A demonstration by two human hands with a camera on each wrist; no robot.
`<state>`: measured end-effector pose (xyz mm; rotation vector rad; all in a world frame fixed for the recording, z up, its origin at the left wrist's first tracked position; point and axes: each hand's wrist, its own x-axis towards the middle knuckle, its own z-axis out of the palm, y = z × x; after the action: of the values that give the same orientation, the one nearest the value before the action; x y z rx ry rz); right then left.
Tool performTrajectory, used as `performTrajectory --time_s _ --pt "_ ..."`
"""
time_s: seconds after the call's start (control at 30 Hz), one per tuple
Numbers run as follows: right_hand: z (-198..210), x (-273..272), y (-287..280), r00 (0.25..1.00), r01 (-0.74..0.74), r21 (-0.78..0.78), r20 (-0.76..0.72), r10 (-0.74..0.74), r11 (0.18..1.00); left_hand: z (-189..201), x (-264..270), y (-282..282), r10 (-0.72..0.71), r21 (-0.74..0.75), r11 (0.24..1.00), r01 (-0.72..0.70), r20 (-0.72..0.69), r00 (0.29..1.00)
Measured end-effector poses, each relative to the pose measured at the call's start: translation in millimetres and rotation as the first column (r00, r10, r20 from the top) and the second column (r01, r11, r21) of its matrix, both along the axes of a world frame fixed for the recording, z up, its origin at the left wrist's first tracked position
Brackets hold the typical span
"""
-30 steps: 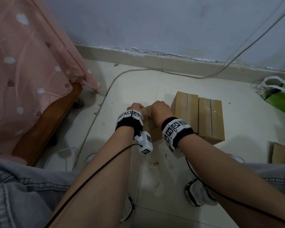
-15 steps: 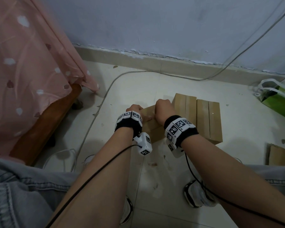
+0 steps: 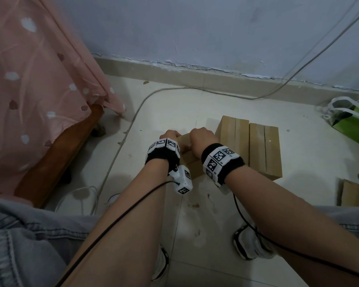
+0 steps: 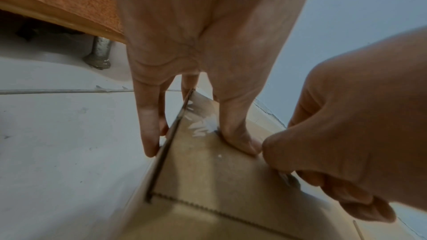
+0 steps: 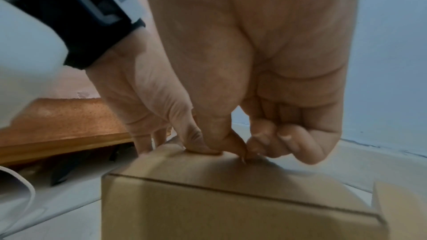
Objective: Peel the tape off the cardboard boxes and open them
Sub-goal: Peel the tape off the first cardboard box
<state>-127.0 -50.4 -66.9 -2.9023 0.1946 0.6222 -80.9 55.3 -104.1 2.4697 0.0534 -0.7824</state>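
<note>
Small cardboard box (image 3: 190, 160) on the floor tiles (image 3: 195, 224), directly below both hands and just beside the left-hand one of two larger taped boxes (image 3: 234, 141), (image 3: 264, 150) lying side by side to its right. Long axis of the small box running away from the body, toward the wall (image 3: 216, 34); tape strip (image 4: 201, 125), clear and glossy, laid along that same axis over the top face and its far end.

Left hand (image 3: 171, 135) clamped on the box: fingers (image 4: 148, 134) straight down against the left side wall, thumb pressed flat on the top face. Right hand (image 3: 202, 137) curled into a pinch, thumb and forefinger tips (image 5: 231, 145) closed on something at the top face, just beside the left thumb; judged to be a lifted tape edge (image 4: 285, 177), though too small and blurred to confirm.

Governing relation: pinch point on top of the box near its middle, with unpeeled tape showing beyond the left thumb, toward the far end. Peel direction therefore along the long axis, not across it. Right hand nearer to the tape edge; left hand placed as the anchor against lift. Likely fault: box rising with the pull if the left grip slackens, or tape tearing short.

Stage judged early: small box closed, both neighbouring boxes sealed and untouched.
</note>
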Motion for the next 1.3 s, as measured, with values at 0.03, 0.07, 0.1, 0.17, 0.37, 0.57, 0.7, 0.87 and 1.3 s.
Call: performTrajectory --time_s 0.03,0.07,0.1,0.17,0.37,0.57,0.7,0.87,1.3 --pt "-4 1 0 1.000 -0.013 0.002 0.003 0.013 1.000 0 0 0 -0.009 0.002 1.000 0.009 -0.004 1.000" --pt "-5 1 0 1.000 -0.020 0.007 -0.013 0.020 1.000 0 -1 0 -0.014 0.005 1.000 0.014 -0.007 1.000" --pt "-7 2 0 1.000 -0.028 0.019 -0.005 0.028 0.999 -1 -1 0 -0.010 0.004 1.000 0.010 -0.001 1.000" --pt "-13 3 -2 1.000 -0.006 0.045 0.011 0.005 0.999 1 -2 1 0.001 -0.006 1.000 -0.001 0.022 1.000" --pt "-9 3 -14 0.997 0.079 0.130 -0.009 -0.078 0.988 1 -5 2 0.022 -0.045 0.999 -0.020 0.039 0.999" --pt "5 1 -25 0.994 0.102 0.153 -0.041 -0.097 0.983 2 -8 1 0.037 -0.027 0.999 -0.037 0.021 0.999" --pt "5 1 -18 0.996 0.086 0.127 -0.047 -0.081 0.988 3 -11 -1 0.059 0.004 0.998 -0.059 0.027 0.998" --pt "8 6 -19 0.993 0.083 0.121 -0.090 -0.073 0.989 7 -12 -2 0.059 -0.014 0.998 -0.058 0.025 0.998" --pt "3 11 -45 0.979 0.199 0.280 -0.098 -0.178 0.939 8 -12 3 0.033 -0.065 0.997 -0.031 0.020 0.999"
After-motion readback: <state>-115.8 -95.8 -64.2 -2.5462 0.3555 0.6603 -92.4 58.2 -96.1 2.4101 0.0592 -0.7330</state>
